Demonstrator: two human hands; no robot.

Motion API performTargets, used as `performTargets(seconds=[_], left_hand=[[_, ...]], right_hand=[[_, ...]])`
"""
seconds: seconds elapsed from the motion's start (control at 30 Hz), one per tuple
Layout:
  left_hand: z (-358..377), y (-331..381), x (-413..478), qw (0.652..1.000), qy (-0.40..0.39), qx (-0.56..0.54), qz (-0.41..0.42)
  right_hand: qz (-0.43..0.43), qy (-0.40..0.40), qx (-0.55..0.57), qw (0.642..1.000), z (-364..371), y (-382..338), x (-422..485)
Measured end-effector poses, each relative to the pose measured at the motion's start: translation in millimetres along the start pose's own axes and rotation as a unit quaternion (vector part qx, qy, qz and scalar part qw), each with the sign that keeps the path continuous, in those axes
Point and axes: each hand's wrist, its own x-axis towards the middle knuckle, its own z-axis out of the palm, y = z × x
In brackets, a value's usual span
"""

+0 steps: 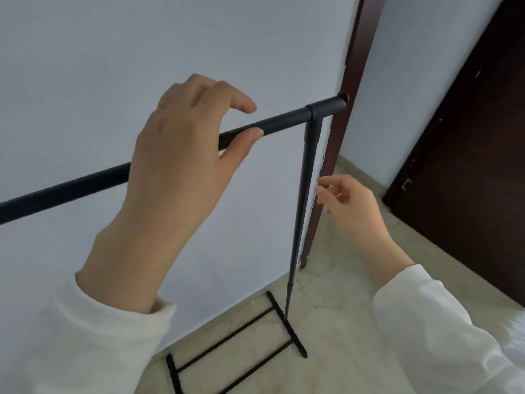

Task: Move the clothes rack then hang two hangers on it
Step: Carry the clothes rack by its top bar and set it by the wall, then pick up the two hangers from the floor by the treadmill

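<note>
The black clothes rack stands against a pale wall, its top bar (284,122) running from the left edge up to a corner joint by the door frame. Its right upright (301,200) drops to a flat black base (287,322) on the floor. My left hand (181,155) hovers at the top bar with fingers spread, the thumb lying across the bar and the fingers above it, not closed around it. My right hand (352,203) floats just right of the upright, fingers loosely apart and holding nothing. No hangers are in view.
A dark brown door frame (343,109) rises right behind the rack's right end. A dark door (468,166) stands open at the right. Beige floor tiles (341,308) stretch from the rack's base toward the doorway. White sleeves cover both forearms.
</note>
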Motion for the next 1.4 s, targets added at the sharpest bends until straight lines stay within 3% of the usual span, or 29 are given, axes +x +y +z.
performTargets(seconds=[0.07,0.13,0.3,0.43,0.63,0.77,0.87,0.9,0.93,1.0,1.1,1.27,1.4], left_hand=[[5,8,-12,0.996,0.024,-0.074,0.049],[22,17,-26,0.982,-0.013,-0.173,0.071],[87,69,-74,0.881,-0.207,-0.420,-0.069],[133,144,-131,0.789,-0.355,-0.488,-0.119],[147,268,-232,0.684,-0.479,-0.539,-0.114],[121,379,-335,0.613,-0.587,-0.521,-0.091],[87,462,-430,0.543,-0.680,-0.490,-0.045],[87,470,-442,0.538,-0.690,-0.482,-0.042],[65,504,-485,0.501,-0.728,-0.468,-0.010],[56,523,-515,0.479,-0.750,-0.456,0.003],[9,570,-591,0.416,-0.805,-0.415,0.076],[-40,628,-675,0.351,-0.846,-0.367,0.164],[-55,680,-721,0.322,-0.861,-0.332,0.213]], right_hand=[[0.026,0.039,0.017,0.999,-4,7,-14],[0.054,0.067,0.028,0.996,-9,17,-31],[0.105,0.169,0.066,0.978,-49,46,-108],[0.163,0.280,0.089,0.942,-102,72,-198],[0.236,0.412,0.133,0.870,-167,107,-345],[0.274,0.511,0.152,0.800,-205,131,-484],[0.303,0.610,0.163,0.714,-226,149,-604],[0.312,0.622,0.173,0.697,-226,152,-614],[0.318,0.669,0.173,0.650,-231,156,-669],[0.328,0.694,0.183,0.614,-231,162,-700],[0.329,0.772,0.181,0.512,-232,162,-790],[0.325,0.842,0.177,0.392,-236,164,-885],[0.320,0.867,0.173,0.341,-260,176,-935]])
